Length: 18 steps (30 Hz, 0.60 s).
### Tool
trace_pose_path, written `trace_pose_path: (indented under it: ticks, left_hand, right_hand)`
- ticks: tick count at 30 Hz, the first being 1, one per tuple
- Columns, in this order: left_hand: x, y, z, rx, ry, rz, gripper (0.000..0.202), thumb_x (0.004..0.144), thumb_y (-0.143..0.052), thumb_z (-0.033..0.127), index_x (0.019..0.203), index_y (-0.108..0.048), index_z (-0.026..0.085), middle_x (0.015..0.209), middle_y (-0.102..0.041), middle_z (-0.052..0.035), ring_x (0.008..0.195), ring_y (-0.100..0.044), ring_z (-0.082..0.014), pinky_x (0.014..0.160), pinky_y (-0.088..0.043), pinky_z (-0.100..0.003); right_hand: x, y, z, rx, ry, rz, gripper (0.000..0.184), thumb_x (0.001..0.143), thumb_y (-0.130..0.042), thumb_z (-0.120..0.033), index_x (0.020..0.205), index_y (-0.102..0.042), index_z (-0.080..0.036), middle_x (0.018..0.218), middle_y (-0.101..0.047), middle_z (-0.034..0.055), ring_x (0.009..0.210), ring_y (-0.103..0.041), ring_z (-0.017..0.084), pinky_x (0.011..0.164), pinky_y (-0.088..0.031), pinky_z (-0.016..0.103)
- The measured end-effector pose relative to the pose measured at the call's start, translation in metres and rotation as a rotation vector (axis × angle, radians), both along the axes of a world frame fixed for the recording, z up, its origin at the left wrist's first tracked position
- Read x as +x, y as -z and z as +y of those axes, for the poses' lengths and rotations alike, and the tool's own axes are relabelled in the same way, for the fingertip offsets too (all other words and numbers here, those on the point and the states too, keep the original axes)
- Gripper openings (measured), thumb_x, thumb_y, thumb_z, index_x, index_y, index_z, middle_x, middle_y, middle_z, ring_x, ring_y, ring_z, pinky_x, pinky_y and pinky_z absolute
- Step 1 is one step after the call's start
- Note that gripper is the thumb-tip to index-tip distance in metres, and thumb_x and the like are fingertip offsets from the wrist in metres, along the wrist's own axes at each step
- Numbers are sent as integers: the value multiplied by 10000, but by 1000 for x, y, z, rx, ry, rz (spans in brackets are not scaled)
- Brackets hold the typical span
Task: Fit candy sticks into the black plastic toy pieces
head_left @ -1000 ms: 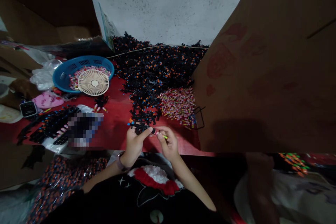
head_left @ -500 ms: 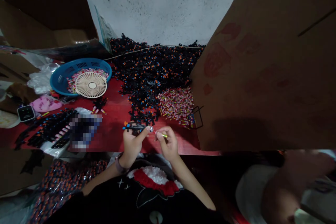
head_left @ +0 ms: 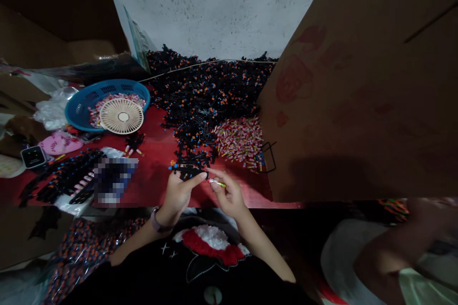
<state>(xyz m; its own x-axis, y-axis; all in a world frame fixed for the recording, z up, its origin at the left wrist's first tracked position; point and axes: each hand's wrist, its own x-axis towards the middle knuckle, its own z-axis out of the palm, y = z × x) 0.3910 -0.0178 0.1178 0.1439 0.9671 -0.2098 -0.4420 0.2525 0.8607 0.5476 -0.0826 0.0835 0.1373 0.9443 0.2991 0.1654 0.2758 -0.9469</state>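
Note:
My left hand [head_left: 178,194] is closed around several thin black plastic pieces [head_left: 189,170] with orange and blue tips at their left ends. Its thumb lies along them, pointing right. Between the fingers of my right hand [head_left: 232,196] is a small pink-and-yellow tube [head_left: 219,183]. The tube's pink end is right beside the left thumb tip and the ends of the black pieces; whether they touch I cannot tell. Behind the hands lies a large heap of similar black pieces [head_left: 203,100], and to its right a pile of small pink-and-yellow tubes [head_left: 239,139].
On the red table [head_left: 155,145], a blue basket [head_left: 77,109] holds tubes and a round cream fan grille [head_left: 121,116]. Left are rows of black pieces [head_left: 71,171] and a small white-framed device [head_left: 34,157]. A tall cardboard panel [head_left: 343,105] borders the right; another person's arm [head_left: 382,257] shows beyond.
My right hand has brought the tube's pink end left, closer to the black pieces, and its fingers now reach toward the left thumb. The view has shifted slightly.

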Motion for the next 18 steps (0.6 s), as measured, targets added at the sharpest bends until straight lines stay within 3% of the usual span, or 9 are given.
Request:
trace_pose_path:
  ticks: [3,7,13,18]
  left_hand:
    - [0,1,0,10,-19,11,454,542,-1100,315,782,-740,178,770,-774,1,703,-709,-141,720,-631,-281]
    - [1,4,0,0,-20,14,474,538,-1101,332,705,-684,181,672,-696,23,611,-629,-116,588,-547,-248]
    - [-1,7,0,-25,59,5,470,567,-1100,324,687,-675,164,654,-668,21,609,-603,-101,580,-505,-233]
    - [-1,9,-1,-63,68,-41,472,558,-1103,288,734,-681,167,690,-689,23,635,-636,-108,608,-531,-239]
  right_hand:
    - [4,1,-2,39,-14,-72,387,1130,-636,-460,1441,-773,-274,853,-734,41,830,-692,233,814,-622,390]
    - [6,3,-4,-4,-77,-5,404,1135,-632,-486,1465,-754,-287,806,-703,18,720,-653,205,713,-588,344]
    - [4,6,-8,-60,-57,52,390,1135,-638,-491,1430,-765,-271,793,-692,2,650,-616,172,650,-547,301]
    - [6,7,-6,0,-3,-66,387,1125,-639,-509,1378,-825,-283,916,-802,54,792,-714,228,781,-610,370]
